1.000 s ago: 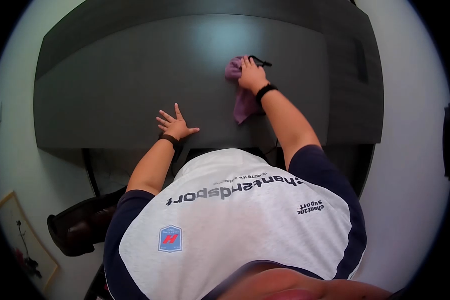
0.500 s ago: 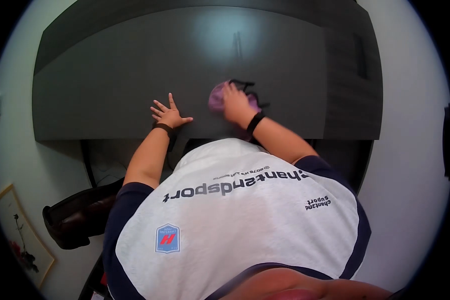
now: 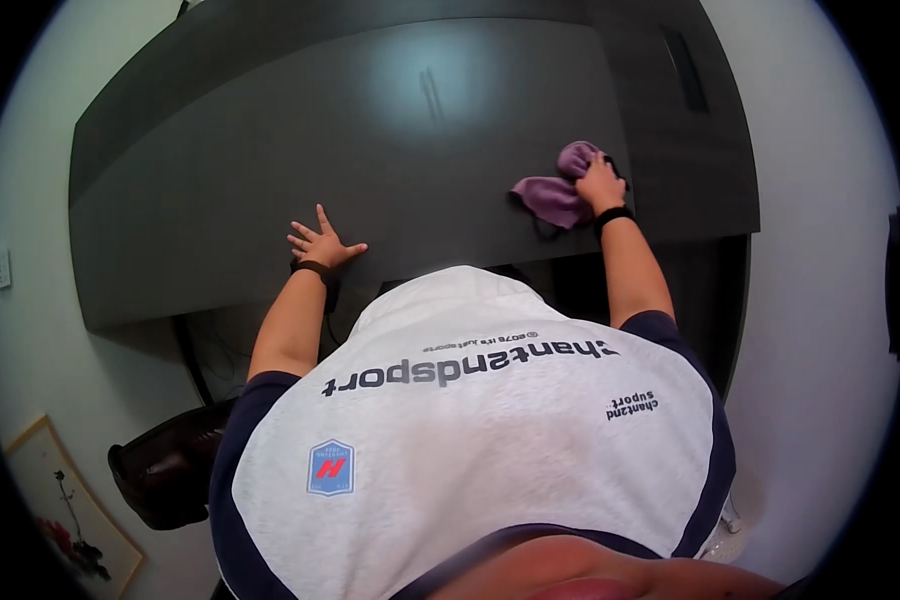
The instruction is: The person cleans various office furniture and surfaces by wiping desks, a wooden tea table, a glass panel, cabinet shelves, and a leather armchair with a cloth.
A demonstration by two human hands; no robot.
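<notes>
A purple cloth (image 3: 553, 200) with dark strap-like edging lies bunched on the dark grey desk (image 3: 400, 180), right of the middle. My right hand (image 3: 600, 187) grips its right side, with the fingers bent over the bunched fabric. Part of the cloth is hidden under that hand, while a flap spreads out to the left. Near the desk's front edge, my left hand (image 3: 327, 246) rests flat with its fingers spread and nothing in it. Each wrist wears a dark band.
At the lower left is a dark brown leather chair (image 3: 180, 460), beside a framed flower picture (image 3: 75, 515). A dark slot (image 3: 685, 70) is set in the desk's far right part. White walls flank the desk on both sides.
My right hand has moved to the right across the desk, taking the purple cloth along, and the cloth has spread more. My left hand stays flat on the desk. The view has tilted slightly.
</notes>
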